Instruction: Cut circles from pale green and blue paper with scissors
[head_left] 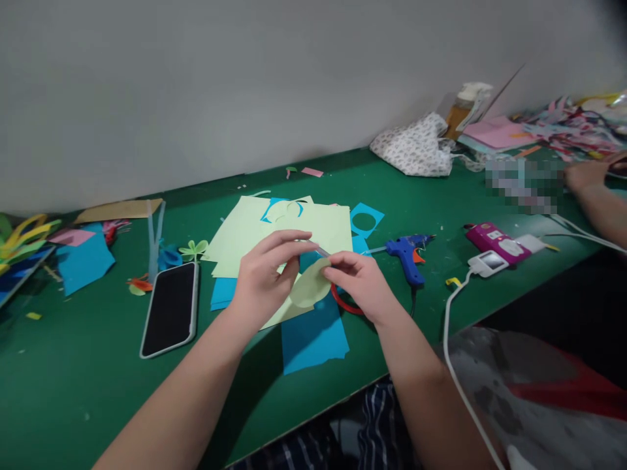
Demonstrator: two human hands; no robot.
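A light green paper circle [309, 287] is held up in front of me over the sheets. My right hand [361, 282] pinches its upper right edge between thumb and fingers. On the other side my left hand [267, 271] has its fingers curled, the thumb at the circle's left edge. A thin grey stick-like piece [321, 250] shows between the fingertips of both hands; its kind is unclear. Beneath lie light green sheets [328, 225] and blue paper [316, 343]. A red loop [347, 305] shows partly under my right hand.
A blue glue gun [409, 258] lies to the right, a phone [170, 310] to the left. Blue paper with a round hole [367, 220] lies behind. A white cable [447, 326] runs along the right to a magenta device [499, 243]. Another person's hand [588, 176] is at far right.
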